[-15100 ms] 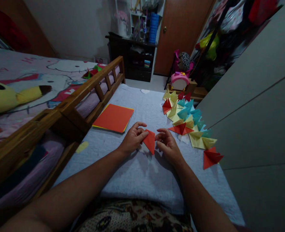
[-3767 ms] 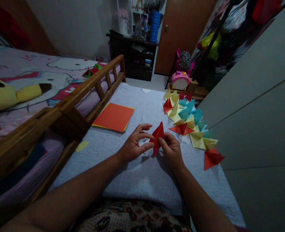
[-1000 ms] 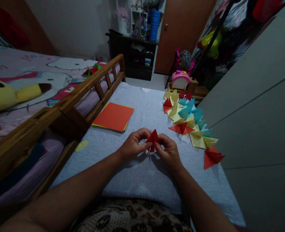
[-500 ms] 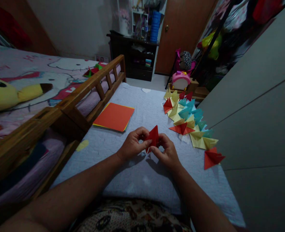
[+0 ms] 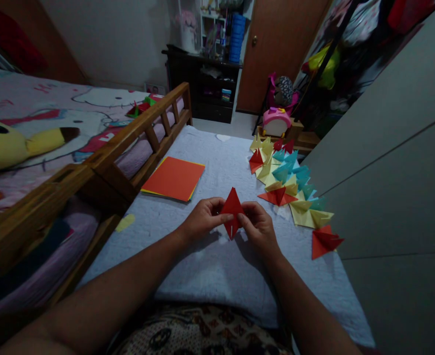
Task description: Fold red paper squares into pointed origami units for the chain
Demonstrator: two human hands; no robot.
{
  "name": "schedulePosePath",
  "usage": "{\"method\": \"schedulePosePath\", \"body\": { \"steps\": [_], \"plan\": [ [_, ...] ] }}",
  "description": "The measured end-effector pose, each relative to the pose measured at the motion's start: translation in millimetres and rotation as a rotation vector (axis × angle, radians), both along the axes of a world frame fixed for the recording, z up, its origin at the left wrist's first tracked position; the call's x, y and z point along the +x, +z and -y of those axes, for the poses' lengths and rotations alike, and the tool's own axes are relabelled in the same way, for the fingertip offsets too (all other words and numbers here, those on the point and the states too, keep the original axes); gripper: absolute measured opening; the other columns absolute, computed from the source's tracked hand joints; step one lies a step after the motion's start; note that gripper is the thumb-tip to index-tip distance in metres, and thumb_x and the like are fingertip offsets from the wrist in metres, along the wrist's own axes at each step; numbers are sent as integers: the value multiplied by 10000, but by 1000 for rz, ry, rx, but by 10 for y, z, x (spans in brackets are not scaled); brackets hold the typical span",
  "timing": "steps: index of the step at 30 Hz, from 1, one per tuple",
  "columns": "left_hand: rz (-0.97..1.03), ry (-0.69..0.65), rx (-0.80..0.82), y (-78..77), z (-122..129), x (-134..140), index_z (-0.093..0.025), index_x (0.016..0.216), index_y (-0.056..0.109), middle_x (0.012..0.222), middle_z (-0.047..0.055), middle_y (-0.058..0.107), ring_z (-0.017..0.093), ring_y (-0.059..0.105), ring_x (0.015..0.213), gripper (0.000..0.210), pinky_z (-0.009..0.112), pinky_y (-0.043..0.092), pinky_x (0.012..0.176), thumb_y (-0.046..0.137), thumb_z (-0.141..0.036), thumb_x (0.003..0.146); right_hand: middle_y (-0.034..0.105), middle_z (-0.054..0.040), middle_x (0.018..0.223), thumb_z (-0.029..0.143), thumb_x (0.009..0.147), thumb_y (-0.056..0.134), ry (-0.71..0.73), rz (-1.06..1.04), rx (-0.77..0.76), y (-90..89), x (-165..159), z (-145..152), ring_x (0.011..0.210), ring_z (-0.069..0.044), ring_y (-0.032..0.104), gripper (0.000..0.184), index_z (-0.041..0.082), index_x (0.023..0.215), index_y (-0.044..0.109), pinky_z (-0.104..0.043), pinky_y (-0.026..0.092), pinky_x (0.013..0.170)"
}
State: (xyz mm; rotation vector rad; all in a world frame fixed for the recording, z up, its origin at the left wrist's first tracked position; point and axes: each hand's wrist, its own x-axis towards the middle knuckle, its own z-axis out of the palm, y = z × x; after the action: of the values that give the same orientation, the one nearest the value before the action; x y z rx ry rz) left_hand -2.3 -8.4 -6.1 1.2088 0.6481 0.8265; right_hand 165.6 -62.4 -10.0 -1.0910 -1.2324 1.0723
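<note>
Between my two hands is a red folded paper [image 5: 232, 207], a diamond shape with a slit at its lower point, held just above the cloth-covered surface [image 5: 195, 271]. My left hand [image 5: 207, 217] pinches its left edge, thumb on the front face and fingers behind. On the right edge, my right hand [image 5: 257, 224] grips it the same way, its thumb near the middle. The fingertips behind the paper are hidden. Folded paper cranes [image 5: 284, 172] in yellow, blue and red stand in rows to the right, with a red crane [image 5: 326, 241] nearest me.
A stack of square paper [image 5: 175, 177], orange-red on top, lies to the left. The wooden bed rail [image 5: 143, 125] runs along the left side, with a yellow plush toy [image 5: 25, 143] beyond it. A pale cabinet [image 5: 390, 197] borders the right.
The red folded paper has turned from a slanted view to facing me flat, showing its full diamond. Both hands have shifted slightly with it, still gripping its sides.
</note>
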Motion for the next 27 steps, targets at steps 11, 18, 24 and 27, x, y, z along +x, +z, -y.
{"method": "schedulePosePath", "body": {
  "steps": [11, 18, 24, 27],
  "plan": [
    [-79, 41, -77, 28, 8, 36, -125, 856, 678, 715, 11, 648, 101, 544, 591, 269, 230, 408, 577, 755, -362, 755, 600, 28, 705, 453, 846, 660, 94, -27, -187, 8, 10, -54, 595, -117, 503, 259, 203, 827, 595, -243, 396, 563],
    [-140, 59, 7, -19, -10, 64, -135, 928, 649, 724, 8, 628, 104, 517, 589, 267, 231, 387, 571, 696, -365, 800, 527, 43, 656, 447, 890, 589, 17, 81, -151, -40, 37, -84, 586, -113, 443, 275, 201, 767, 590, -243, 344, 547],
    [-262, 141, 190, -60, -10, 52, -215, 1204, 490, 668, -68, 541, 106, 488, 565, 310, 214, 360, 571, 551, -279, 907, 509, 50, 607, 398, 898, 567, -113, 331, -66, -18, 25, -76, 569, -116, 438, 271, 207, 708, 553, -254, 337, 562],
    [-384, 173, 291, -42, -5, 44, -219, 1215, 462, 658, -79, 498, 110, 476, 551, 278, 221, 352, 575, 479, -255, 940, 531, 46, 620, 369, 893, 567, -168, 413, -33, -13, 16, -74, 578, -124, 459, 219, 212, 740, 557, -260, 345, 581]
  ]
}}
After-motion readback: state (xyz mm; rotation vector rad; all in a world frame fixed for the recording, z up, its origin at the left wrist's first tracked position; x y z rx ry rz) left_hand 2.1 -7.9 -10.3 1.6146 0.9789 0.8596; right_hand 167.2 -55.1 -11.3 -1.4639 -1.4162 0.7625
